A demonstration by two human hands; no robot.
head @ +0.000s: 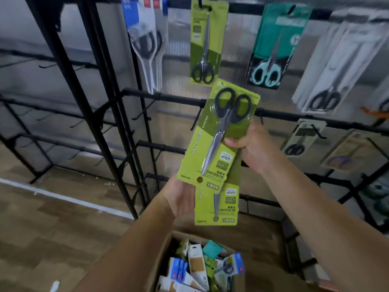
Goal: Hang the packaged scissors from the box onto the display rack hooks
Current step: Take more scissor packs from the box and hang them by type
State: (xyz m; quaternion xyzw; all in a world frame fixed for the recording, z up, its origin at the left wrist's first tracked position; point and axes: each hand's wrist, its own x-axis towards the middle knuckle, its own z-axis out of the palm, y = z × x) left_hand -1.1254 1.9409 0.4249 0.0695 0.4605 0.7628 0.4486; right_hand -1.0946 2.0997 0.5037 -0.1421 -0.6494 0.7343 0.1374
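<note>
Holding two green scissor packs upside down above the box, the right hand pinching the front pack's edge and the left hand gripping their lower ends, the person should invert the front pack so its hang hole meets the hook bearing the matching pack.

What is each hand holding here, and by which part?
Right hand pinches the front green scissors pack at its right edge; left hand holds the second green pack by its left edge.
</note>
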